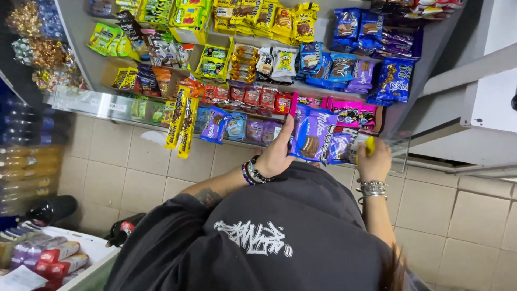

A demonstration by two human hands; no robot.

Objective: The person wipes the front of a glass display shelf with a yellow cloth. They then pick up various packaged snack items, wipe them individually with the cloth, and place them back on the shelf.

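Hands: left (277, 153) grips purple snack packet (312, 134) | right (374, 159) pinches yellow item (370, 145)

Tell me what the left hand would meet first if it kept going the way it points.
The left hand already touches the purple chocolate packs; pushing on up the display, it would likely meet the pink snack packs behind them, though depth is unclear.
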